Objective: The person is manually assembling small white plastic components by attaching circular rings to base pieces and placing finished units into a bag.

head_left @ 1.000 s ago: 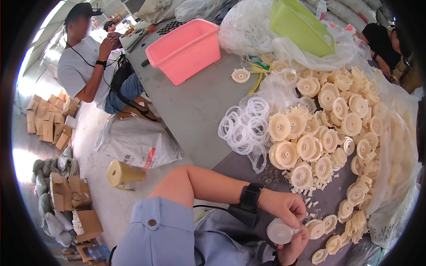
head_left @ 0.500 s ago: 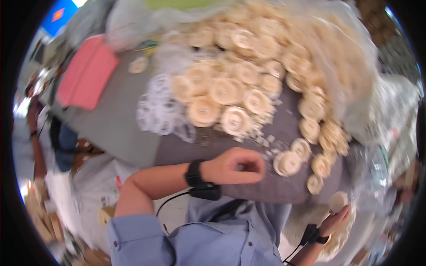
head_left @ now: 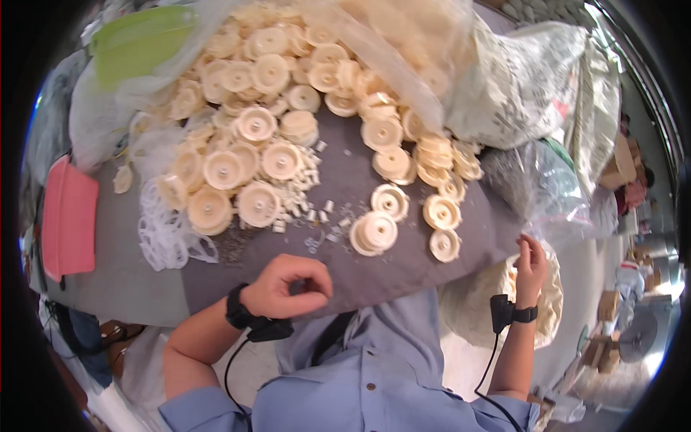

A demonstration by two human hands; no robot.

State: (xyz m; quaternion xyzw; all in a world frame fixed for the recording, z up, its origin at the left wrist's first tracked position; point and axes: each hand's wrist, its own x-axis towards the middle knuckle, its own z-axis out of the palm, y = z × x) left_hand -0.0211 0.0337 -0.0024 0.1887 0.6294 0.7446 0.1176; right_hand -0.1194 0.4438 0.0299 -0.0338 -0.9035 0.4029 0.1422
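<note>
"Hands first: how does each one stand?"

"Left hand (head_left: 288, 286) sits above the near edge of the bench (head_left: 338, 155), fingers curled round toward the thumb with a dark hollow between. I can't tell whether anything is tucked inside."

"And the other?"

"Right hand (head_left: 531, 268) is out past the bench's edge, over a pale sack (head_left: 551, 297). It's partly open, fingers loosely bent, and looks bare. Whether the fingertips touch the clear plastic bag (head_left: 572, 216) behind them, I can't say."

"Where are the cream round parts?"

"Mostly heaped on the bench. One big pile (head_left: 223, 169) lies beyond the left hand, and a looser line (head_left: 381, 133) comes down the right side. Nearest the left hand is a small stack (head_left: 374, 232), one part on top of another."

"What's around them?"

"Little cream pegs (head_left: 295, 205) are scattered beside the big pile. Clear rings (head_left: 162, 230) lie in a tangle to its left, then a pink bin (head_left: 70, 219) at the far left. A green basket (head_left: 144, 43) stands beyond, near clear plastic sheeting."

"Anything on the wrists?"

"Black bands (head_left: 236, 308) on both, each with a cable."
</note>
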